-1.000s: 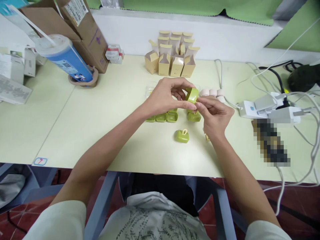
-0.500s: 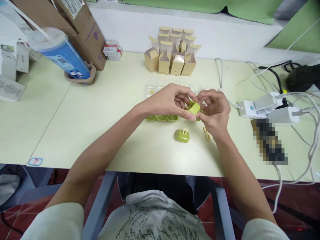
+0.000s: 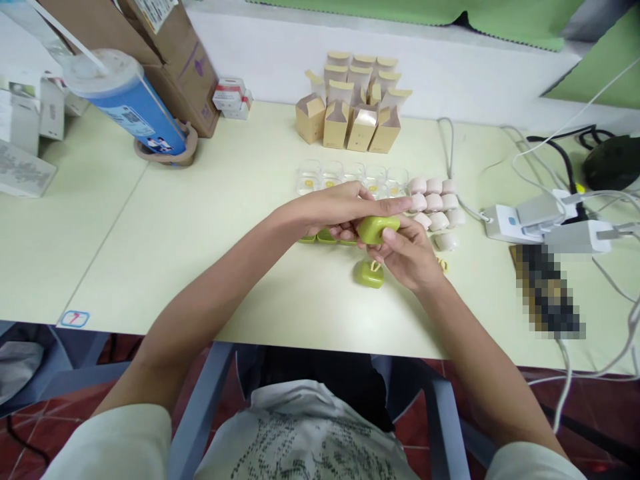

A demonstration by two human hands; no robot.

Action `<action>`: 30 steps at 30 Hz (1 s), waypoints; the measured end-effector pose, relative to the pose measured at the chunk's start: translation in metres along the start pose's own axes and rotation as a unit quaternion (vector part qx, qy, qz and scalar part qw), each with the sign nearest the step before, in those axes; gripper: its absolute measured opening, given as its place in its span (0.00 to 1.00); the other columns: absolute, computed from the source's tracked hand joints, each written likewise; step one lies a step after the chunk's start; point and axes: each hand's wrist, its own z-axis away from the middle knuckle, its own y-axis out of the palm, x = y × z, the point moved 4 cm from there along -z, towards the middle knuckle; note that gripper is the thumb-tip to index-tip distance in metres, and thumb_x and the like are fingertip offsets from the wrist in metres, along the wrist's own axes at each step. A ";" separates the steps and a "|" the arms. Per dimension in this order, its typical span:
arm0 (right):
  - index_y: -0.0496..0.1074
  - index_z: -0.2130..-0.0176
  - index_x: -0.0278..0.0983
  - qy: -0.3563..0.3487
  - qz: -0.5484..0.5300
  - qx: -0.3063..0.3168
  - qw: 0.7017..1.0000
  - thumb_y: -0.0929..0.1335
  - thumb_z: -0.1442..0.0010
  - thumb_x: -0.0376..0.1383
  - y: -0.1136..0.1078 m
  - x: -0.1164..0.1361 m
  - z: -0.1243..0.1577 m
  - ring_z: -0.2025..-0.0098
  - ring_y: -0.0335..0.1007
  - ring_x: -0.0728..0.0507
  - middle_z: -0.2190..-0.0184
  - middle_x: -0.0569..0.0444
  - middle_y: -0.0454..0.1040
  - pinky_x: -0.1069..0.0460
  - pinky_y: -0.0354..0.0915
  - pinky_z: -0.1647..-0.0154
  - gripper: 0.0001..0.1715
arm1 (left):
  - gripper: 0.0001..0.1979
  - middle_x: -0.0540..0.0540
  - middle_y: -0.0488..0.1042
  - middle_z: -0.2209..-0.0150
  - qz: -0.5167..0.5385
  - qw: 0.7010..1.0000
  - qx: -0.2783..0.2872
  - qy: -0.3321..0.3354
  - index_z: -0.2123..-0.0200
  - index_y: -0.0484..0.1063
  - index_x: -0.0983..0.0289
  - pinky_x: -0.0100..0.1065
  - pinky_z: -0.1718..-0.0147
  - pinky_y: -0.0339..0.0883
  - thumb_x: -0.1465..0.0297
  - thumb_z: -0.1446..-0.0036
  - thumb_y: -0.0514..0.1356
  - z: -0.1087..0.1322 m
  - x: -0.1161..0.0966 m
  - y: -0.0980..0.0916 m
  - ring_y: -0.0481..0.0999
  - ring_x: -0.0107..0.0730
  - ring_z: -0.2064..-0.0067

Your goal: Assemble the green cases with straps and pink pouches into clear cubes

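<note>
Both hands meet around a small, glossy green plastic cap [image 3: 374, 231] above the table. My right hand [image 3: 407, 252] is closed on it, thumb pressed on its face. My left hand [image 3: 345, 208] wraps it from the far left, one digit stretched along its top edge; some of its fingers are hidden behind the cap. Just below lies a second green cap [image 3: 369, 275] with a pale yellow cord loop. More yellow loops [image 3: 443, 265] show partly behind my right wrist. Open green cases [image 3: 327, 235] stand in a row, partly under my left hand.
Clear plastic cups [image 3: 309, 179] with yellow marks stand beyond my hands, beside several pinkish-white rounded pieces [image 3: 434, 203]. Farther back are open cardboard boxes [image 3: 336, 127]. A power strip [image 3: 510, 223] with cables lies right; a tall blue cup [image 3: 135, 110] stands left.
The green cap has turned over, its smooth outside now facing me, and moved slightly left and down. My right hand has moved lower, uncovering the pinkish-white pieces.
</note>
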 end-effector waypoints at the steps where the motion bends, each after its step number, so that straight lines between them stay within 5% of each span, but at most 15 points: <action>1: 0.82 0.57 0.42 0.014 -0.025 -0.005 1.000 0.81 0.40 0.58 0.002 -0.002 0.000 0.72 0.74 0.47 0.68 0.55 0.81 0.54 0.69 0.78 0.25 | 0.36 0.55 0.73 0.79 -0.020 1.000 -0.001 -0.007 0.69 0.80 0.61 0.40 0.76 0.62 0.30 0.45 0.69 0.001 -0.002 0.000 0.68 0.31 0.81; 5: 0.79 0.55 0.43 0.058 -0.086 -0.028 0.994 0.74 0.35 0.64 0.006 -0.008 -0.003 0.70 0.79 0.45 0.63 0.53 0.84 0.51 0.78 0.74 0.29 | 0.31 0.51 0.71 0.79 -0.130 0.987 -0.087 0.024 0.61 0.80 0.60 0.38 0.72 0.64 0.37 0.38 0.69 0.013 -0.013 -0.005 0.72 0.33 0.77; 10: 0.76 0.60 0.42 0.091 -0.073 -0.001 0.993 0.71 0.32 0.64 0.012 -0.006 -0.003 0.65 0.84 0.41 0.64 0.51 0.84 0.46 0.85 0.67 0.29 | 0.24 0.49 0.71 0.75 -0.325 0.923 -0.203 0.036 0.56 0.76 0.59 0.38 0.63 0.67 0.48 0.42 0.75 0.034 -0.036 0.007 0.75 0.40 0.68; 17: 0.72 0.63 0.43 0.111 -0.118 0.007 0.987 0.78 0.41 0.54 0.015 -0.002 -0.002 0.62 0.86 0.40 0.65 0.52 0.84 0.46 0.86 0.62 0.22 | 0.12 0.61 0.80 0.61 -0.530 0.827 -0.187 0.027 0.57 0.79 0.63 0.41 0.54 0.68 0.69 0.41 0.75 0.041 -0.061 0.051 0.78 0.53 0.51; 25: 0.69 0.62 0.45 0.092 -0.143 -0.028 0.985 0.75 0.41 0.50 0.008 0.004 -0.002 0.51 0.87 0.34 0.65 0.50 0.84 0.38 0.88 0.53 0.16 | 0.04 0.68 0.78 0.48 -0.607 0.780 -0.147 0.044 0.58 0.78 0.64 0.44 0.59 0.66 0.76 0.33 0.63 0.040 -0.070 0.062 0.76 0.52 0.51; 30: 0.70 0.62 0.44 0.095 -0.189 -0.054 0.976 0.75 0.37 0.49 0.007 0.000 -0.004 0.52 0.87 0.36 0.67 0.52 0.83 0.41 0.87 0.50 0.16 | 0.01 0.68 0.76 0.49 -0.608 0.774 -0.132 0.118 0.57 0.76 0.65 0.47 0.49 0.70 0.75 0.31 0.64 0.040 -0.076 0.067 0.73 0.57 0.43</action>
